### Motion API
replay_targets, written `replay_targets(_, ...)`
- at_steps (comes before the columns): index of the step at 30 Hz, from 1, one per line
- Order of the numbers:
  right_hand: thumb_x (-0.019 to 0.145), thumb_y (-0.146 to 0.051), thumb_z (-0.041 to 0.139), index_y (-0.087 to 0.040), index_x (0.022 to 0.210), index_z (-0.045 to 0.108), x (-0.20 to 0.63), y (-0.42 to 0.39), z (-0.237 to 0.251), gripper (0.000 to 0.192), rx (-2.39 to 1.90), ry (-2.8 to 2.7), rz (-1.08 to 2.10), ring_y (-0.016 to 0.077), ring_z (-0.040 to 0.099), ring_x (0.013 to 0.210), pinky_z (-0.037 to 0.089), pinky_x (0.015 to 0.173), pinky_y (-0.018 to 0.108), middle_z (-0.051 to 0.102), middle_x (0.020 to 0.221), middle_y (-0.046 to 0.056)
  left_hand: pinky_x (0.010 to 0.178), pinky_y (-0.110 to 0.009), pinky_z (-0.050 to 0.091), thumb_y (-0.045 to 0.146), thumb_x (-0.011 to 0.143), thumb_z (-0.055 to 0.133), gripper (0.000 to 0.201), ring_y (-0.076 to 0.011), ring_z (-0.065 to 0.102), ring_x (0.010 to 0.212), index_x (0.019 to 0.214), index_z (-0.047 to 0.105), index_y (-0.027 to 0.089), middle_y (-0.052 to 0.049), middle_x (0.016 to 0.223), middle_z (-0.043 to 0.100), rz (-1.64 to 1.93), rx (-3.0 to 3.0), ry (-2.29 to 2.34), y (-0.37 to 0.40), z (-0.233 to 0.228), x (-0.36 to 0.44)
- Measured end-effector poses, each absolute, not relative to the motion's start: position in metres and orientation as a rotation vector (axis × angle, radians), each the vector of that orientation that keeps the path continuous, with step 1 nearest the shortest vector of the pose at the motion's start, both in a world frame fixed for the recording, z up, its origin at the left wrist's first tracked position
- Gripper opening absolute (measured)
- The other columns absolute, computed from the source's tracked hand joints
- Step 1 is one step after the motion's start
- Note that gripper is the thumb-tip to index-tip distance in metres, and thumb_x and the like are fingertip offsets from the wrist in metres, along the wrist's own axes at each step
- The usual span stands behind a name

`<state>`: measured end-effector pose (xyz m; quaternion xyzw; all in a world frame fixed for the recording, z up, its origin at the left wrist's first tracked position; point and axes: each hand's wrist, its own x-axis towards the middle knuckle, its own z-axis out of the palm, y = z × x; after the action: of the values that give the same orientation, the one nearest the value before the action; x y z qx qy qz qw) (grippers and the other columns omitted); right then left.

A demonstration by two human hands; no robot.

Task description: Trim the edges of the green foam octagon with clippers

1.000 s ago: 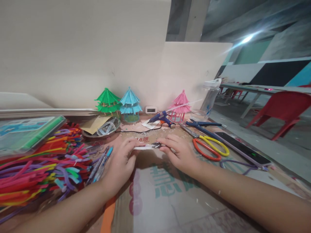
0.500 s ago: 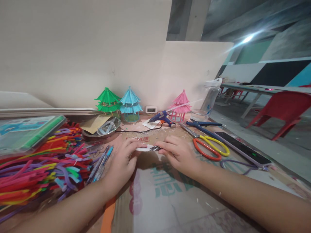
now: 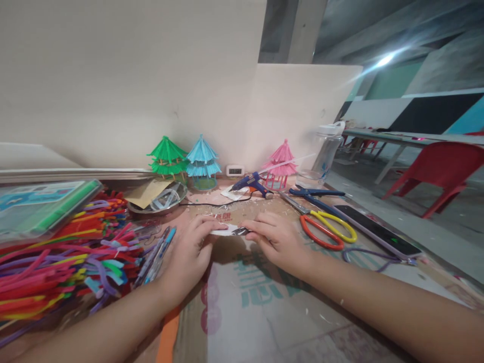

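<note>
My left hand is closed with its fingertips on a thin white strip, which looks like paper. From the other side, my right hand pinches a small dark, shiny piece that meets the strip's right end; its kind cannot be made out. Both hands stay low over a printed cardboard sheet. Scissors with red and yellow handles lie to the right of my right hand. Left of my left hand are several pens.
Three small paper-roofed pavilions, green, blue and pink, stand behind a glue gun. A pile of colourful fuzzy stems and a plastic case fill the left. Pliers, a phone and a bottle are at right.
</note>
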<state>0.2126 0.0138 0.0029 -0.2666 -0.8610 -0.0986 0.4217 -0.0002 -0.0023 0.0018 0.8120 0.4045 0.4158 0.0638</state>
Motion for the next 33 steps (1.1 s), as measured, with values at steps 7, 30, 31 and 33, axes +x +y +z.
replay_targets(7, 0.096, -0.032, 0.037, -0.016, 0.096, 0.065, 0.2125, 0.0145, 0.0015, 0.033, -0.693, -2.110, -0.215, 0.0158, 0.051, 0.064, 0.041, 0.059, 0.027, 0.056, 0.067, 0.003, 0.087, -0.032, 0.045, 0.000, 0.074, 0.038, 0.039, -0.0161, 0.055, 0.099, 0.096, 0.060, 0.022, -0.002, 0.098, 0.060, 1.295, 2.438, 1.198, -0.0034, 0.0036, 0.0020)
replay_targets(30, 0.096, -0.030, 0.037, -0.014, 0.099, 0.066, 0.2121, 0.0148, 0.0019, 0.033, -0.642, -2.161, -0.239, 0.0156, 0.049, 0.062, 0.038, 0.056, 0.027, 0.055, 0.067, 0.004, 0.085, -0.032, 0.046, 0.000, 0.075, 0.039, 0.037, -0.0166, 0.056, 0.097, 0.095, 0.062, 0.022, -0.003, 0.097, 0.060, 1.282, 2.419, 1.175, -0.0024, 0.0027, 0.0031)
replay_targets(31, 0.096, -0.030, 0.037, -0.014, 0.099, 0.066, 0.2121, 0.0150, 0.0017, 0.033, -0.640, -2.160, -0.240, 0.0156, 0.049, 0.062, 0.038, 0.056, 0.027, 0.055, 0.067, 0.004, 0.084, -0.031, 0.046, 0.000, 0.075, 0.039, 0.037, -0.0164, 0.056, 0.097, 0.095, 0.062, 0.021, -0.003, 0.096, 0.060, 1.285, 2.417, 1.169, -0.0027, 0.0032, 0.0034)
replay_targets(33, 0.096, -0.031, 0.038, -0.015, 0.100, 0.066, 0.2121, 0.0155, 0.0009, 0.032, -0.647, -2.155, -0.234, 0.0154, 0.049, 0.062, 0.038, 0.056, 0.026, 0.055, 0.066, 0.003, 0.084, -0.031, 0.046, 0.000, 0.075, 0.039, 0.037, -0.0163, 0.056, 0.097, 0.095, 0.062, 0.022, -0.003, 0.097, 0.060, 1.272, 2.419, 1.178, -0.0033, 0.0037, 0.0036)
